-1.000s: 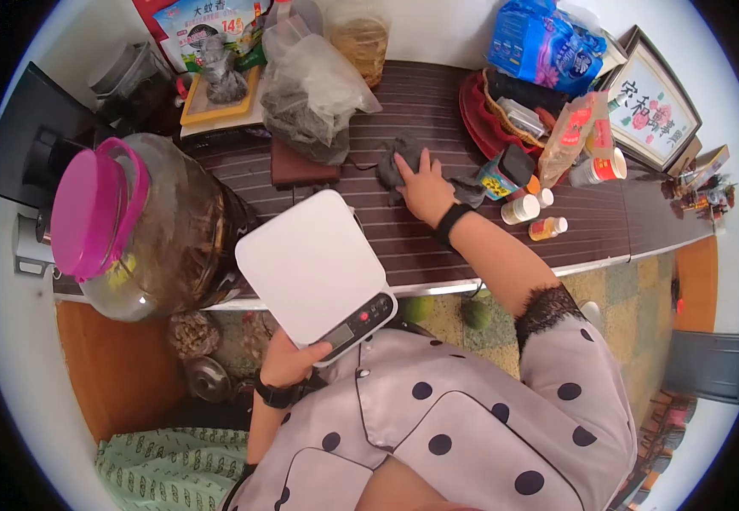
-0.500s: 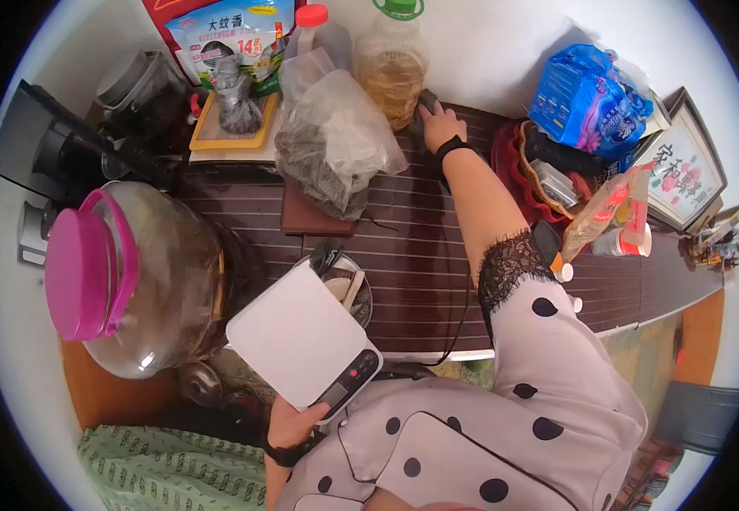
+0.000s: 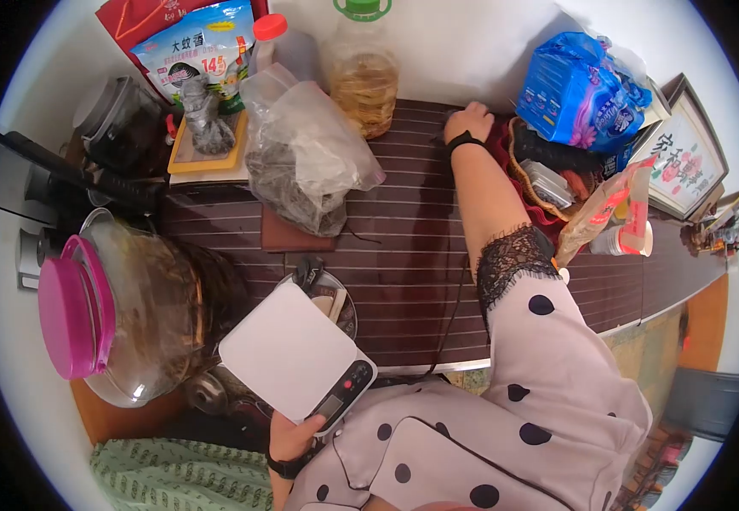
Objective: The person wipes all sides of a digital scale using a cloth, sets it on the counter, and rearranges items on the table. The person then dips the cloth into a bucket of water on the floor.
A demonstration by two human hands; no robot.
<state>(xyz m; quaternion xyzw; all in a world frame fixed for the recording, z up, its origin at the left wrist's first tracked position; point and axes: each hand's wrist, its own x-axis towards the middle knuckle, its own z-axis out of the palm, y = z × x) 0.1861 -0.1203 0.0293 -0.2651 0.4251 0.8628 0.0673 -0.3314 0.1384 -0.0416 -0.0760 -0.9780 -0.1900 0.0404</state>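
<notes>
My left hand grips a white kitchen scale by its lower edge, the thumb on the panel with the display and buttons. The scale is held over the table's front edge, partly covering a round dish with small items in it. My right hand reaches to the back of the dark striped table, beside the wall. Its fingers are curled, and a bit of something dark shows at their left side; most of it is hidden. A dark cable runs over the table under my right arm.
At left stands a large jar with a pink lid. Behind are a plastic bag of dark contents, a jug of yellowish liquid and a blue mosquito-coil packet. At right are a red basket, a blue package and a framed picture.
My right hand has moved right along the back of the table, away from the jug towards the basket. My left hand keeps holding the scale. The view has shifted slightly.
</notes>
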